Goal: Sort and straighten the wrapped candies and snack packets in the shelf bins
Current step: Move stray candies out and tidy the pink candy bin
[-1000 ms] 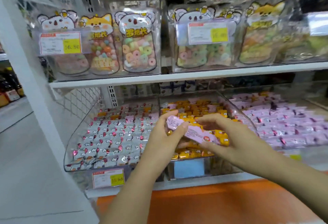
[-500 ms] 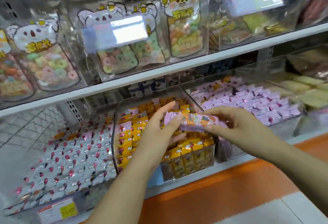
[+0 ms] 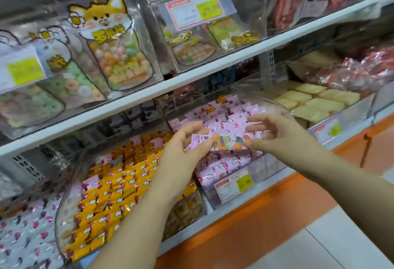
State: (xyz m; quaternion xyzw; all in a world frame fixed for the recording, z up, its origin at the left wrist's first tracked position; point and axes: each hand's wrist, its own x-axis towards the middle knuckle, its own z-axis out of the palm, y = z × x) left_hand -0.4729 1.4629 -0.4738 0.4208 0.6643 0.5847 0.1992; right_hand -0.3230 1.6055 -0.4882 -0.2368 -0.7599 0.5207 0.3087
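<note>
Bright, even shop light, soft motion blur (worst at the edges), pale glare on plastic bin fronts [image 3: 147, 40]

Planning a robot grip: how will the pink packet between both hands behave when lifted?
Probably light: the pink packet hangs from fingertips of the left hand and right hand. Its glossy wrapper looks slippery. Held at both ends, it may sag.

L hand [image 3: 183, 153] & R hand [image 3: 281, 134], arms out fwd, pinch opp. ends of pink packet [image 3: 223, 140].
</note>
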